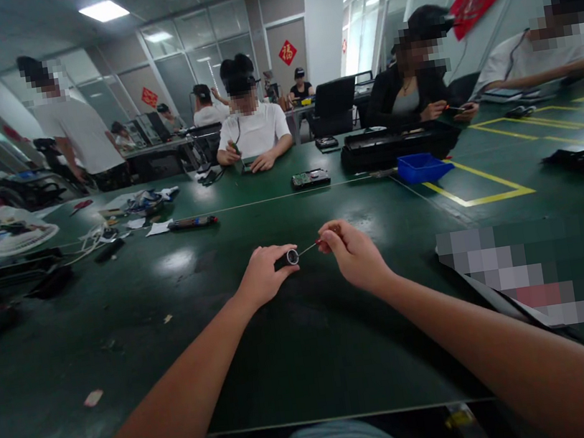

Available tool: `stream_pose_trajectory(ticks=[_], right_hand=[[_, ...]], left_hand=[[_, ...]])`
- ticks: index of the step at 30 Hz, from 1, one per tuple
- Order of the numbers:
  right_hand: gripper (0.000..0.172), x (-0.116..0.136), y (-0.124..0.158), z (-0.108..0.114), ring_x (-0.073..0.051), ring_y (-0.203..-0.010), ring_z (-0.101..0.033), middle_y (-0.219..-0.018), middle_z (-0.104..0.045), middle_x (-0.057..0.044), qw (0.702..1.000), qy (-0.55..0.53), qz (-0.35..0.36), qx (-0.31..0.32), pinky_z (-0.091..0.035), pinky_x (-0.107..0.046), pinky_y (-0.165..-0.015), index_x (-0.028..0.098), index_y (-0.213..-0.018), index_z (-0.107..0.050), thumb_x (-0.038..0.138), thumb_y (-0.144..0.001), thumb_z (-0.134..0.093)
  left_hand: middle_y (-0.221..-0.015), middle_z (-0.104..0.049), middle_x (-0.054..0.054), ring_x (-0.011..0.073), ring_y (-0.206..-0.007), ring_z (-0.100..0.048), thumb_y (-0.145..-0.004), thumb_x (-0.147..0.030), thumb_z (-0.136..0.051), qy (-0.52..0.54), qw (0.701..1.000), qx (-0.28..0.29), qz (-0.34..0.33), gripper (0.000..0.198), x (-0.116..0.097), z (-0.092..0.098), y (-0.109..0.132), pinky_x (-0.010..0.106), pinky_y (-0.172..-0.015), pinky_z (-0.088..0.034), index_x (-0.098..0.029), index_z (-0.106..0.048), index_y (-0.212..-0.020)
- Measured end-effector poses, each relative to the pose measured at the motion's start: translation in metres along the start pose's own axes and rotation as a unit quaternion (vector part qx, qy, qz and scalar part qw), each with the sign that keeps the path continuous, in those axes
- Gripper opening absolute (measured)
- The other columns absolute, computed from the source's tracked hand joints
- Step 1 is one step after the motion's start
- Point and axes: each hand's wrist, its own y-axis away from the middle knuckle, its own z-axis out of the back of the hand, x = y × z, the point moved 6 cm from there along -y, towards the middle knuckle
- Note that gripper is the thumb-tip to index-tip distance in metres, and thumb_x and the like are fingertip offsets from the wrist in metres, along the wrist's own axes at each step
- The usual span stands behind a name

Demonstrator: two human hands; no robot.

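Note:
Just above the green table (227,373), my left hand (261,275) is closed around a small black cylindrical object. Its round end (291,257), with a light ring, faces me; the rest of it is largely hidden by my fingers. My right hand (354,254) pinches the small red handle of a thin screwdriver (308,248). The metal shaft points left, and its tip is at the ringed end or just beside it; I cannot tell whether it touches.
Beyond my hands lie a hard drive (311,178), a blue bin (422,169), a long black housing (396,148) and a pen-shaped tool (193,223). Cables and parts (145,202) clutter the left. A person (251,127) works opposite; others sit at the right. Yellow tape (500,197) marks the table.

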Motion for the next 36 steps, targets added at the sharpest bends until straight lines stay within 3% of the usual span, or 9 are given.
stream_pose_trajectory(ticks=[11, 14, 18, 24, 30, 34, 36], right_hand=[[0.022, -0.001, 0.0, 0.002, -0.019, -0.078, -0.069, -0.082, -0.07, -0.004, 0.998, -0.058, -0.013, -0.008, -0.053, -0.036, -0.075, 0.022, -0.098, -0.059, 0.04, -0.097, -0.047], [0.024, 0.002, 0.0, 0.004, -0.019, -0.075, -0.068, -0.08, -0.072, -0.003, 0.999, -0.031, -0.023, -0.007, -0.051, -0.034, -0.071, 0.022, -0.093, -0.062, 0.044, -0.095, -0.052], [0.03, 0.005, 0.0, 0.008, -0.016, -0.057, -0.059, -0.063, -0.067, 0.0, 0.998, 0.05, -0.028, -0.014, -0.042, -0.03, -0.058, 0.023, -0.075, -0.061, 0.05, -0.088, -0.061], [0.011, 0.015, 0.003, 0.005, -0.016, -0.066, -0.06, -0.078, -0.068, -0.001, 0.998, 0.048, 0.033, 0.018, -0.041, -0.029, -0.06, 0.023, -0.089, -0.062, 0.027, -0.09, -0.052], [0.03, 0.011, 0.004, 0.003, -0.016, -0.056, -0.056, -0.06, -0.059, 0.002, 0.998, 0.067, 0.003, 0.02, -0.04, -0.031, -0.058, 0.023, -0.09, -0.064, 0.042, -0.098, -0.043], [0.028, 0.011, 0.004, 0.003, -0.019, -0.063, -0.06, -0.07, -0.063, 0.0, 0.997, 0.069, 0.008, 0.016, -0.042, -0.032, -0.062, 0.023, -0.117, -0.059, 0.034, -0.096, -0.044], [0.027, 0.011, 0.004, 0.002, -0.019, -0.066, -0.061, -0.073, -0.064, -0.001, 0.998, 0.063, 0.008, 0.025, -0.043, -0.033, -0.063, 0.024, -0.116, -0.059, 0.033, -0.096, -0.043]], left_hand=[[-0.115, -0.069, 0.005, 0.0244, -0.104, -0.061, -0.086, -0.035, -0.07, 0.006, 1.0, -0.004, 0.005, 0.04, 0.001, -0.001, 0.001, 0.044, -0.099, -0.042, -0.027, -0.064, -0.125], [-0.115, -0.069, 0.004, 0.0242, -0.105, -0.061, -0.086, -0.034, -0.071, 0.016, 1.0, -0.004, 0.008, 0.04, 0.0, -0.001, 0.001, 0.041, -0.096, -0.044, -0.027, -0.064, -0.125], [-0.113, -0.069, 0.004, 0.0238, -0.103, -0.061, -0.086, -0.033, -0.071, 0.027, 1.0, 0.0, 0.013, 0.041, 0.0, -0.001, 0.002, 0.04, -0.095, -0.045, -0.027, -0.064, -0.125], [-0.112, -0.069, 0.004, 0.0235, -0.102, -0.061, -0.086, -0.033, -0.07, 0.024, 1.0, -0.005, 0.008, 0.04, 0.001, -0.001, 0.002, 0.04, -0.095, -0.045, -0.027, -0.064, -0.125], [-0.113, -0.069, 0.005, 0.0237, -0.104, -0.061, -0.086, -0.032, -0.07, 0.029, 1.0, 0.001, 0.008, 0.039, 0.001, -0.003, 0.002, 0.04, -0.095, -0.046, -0.025, -0.064, -0.124], [-0.115, -0.069, 0.005, 0.0239, -0.107, -0.061, -0.087, -0.032, -0.069, 0.031, 0.999, -0.001, 0.005, 0.039, 0.0, -0.002, 0.002, 0.041, -0.097, -0.045, -0.025, -0.064, -0.125], [-0.115, -0.069, 0.005, 0.0238, -0.106, -0.061, -0.086, -0.032, -0.07, 0.03, 1.0, -0.003, 0.007, 0.039, 0.001, -0.002, 0.002, 0.041, -0.096, -0.045, -0.025, -0.064, -0.124]])
